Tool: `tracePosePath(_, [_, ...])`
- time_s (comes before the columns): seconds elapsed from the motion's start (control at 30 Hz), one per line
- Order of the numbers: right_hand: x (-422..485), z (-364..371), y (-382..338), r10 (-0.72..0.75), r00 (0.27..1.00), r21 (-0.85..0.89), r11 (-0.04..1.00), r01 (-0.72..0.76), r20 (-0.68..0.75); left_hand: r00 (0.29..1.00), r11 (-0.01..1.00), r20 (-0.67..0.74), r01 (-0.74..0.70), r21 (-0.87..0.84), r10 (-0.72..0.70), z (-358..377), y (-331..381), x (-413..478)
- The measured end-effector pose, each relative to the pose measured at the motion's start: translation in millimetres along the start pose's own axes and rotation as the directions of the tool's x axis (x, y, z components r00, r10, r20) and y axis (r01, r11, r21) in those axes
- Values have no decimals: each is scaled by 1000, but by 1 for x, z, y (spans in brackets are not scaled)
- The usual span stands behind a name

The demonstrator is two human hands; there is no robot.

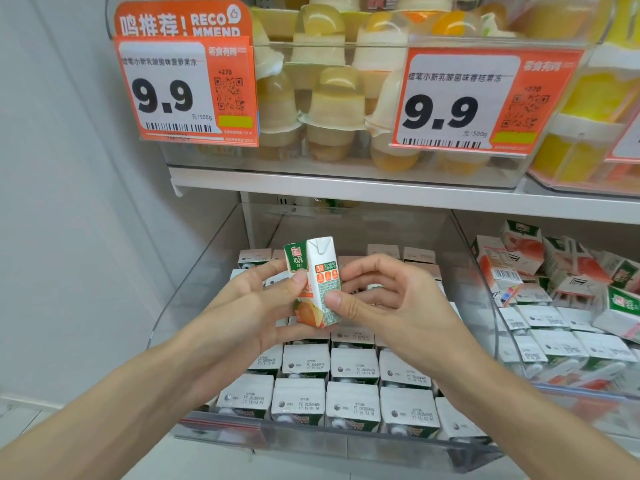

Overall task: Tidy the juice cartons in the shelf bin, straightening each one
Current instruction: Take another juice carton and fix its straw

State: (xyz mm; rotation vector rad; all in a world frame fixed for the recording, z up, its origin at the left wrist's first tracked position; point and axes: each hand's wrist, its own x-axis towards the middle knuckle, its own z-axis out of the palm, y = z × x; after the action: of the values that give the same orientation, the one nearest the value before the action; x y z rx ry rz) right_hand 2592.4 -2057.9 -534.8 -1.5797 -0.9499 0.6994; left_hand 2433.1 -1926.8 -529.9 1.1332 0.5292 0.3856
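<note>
While the other cartons (353, 367) stand in neat rows in the bin (194, 289), one carton (320, 271) is held upright just above them, near the middle. The left hand (256, 306) cradles its lower end, thumb pressed to the front. The right hand (391, 299) pinches the side edge, its fingers (374, 268) curled behind. The carton looks light and stiff at the corners, though the panels would likely dent if squeezed (a full box may bulge). It is best gripped by the narrow sides, low down, and lowered straight into its row.
</note>
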Motion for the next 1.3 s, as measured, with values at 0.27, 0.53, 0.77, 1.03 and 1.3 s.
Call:
tracePosePath(0.27, [0,5,3,-65,997,-88,994,63,-28,1000,998,16,-7,62,6,0,-2,2])
tracePosePath(0.53, [-2,-3,-3,38,997,-13,999,-39,-62,990,937,114,-113,330,79,-10,3,0])
tracePosePath(0.77, [0,-4,-5,50,997,-2,999,-50,52,986,871,52,-162,465,156,-10,10,-1])
tracePosePath(1.03, [-1,4,-2,-15,989,-75,997,26,145,993,926,64,-114,361,97,-4,8,-4])
tracePosePath(1.3, [2,6,4,-70,991,-176,980,90,116,995,947,44,-103,304,94,1,4,-2])
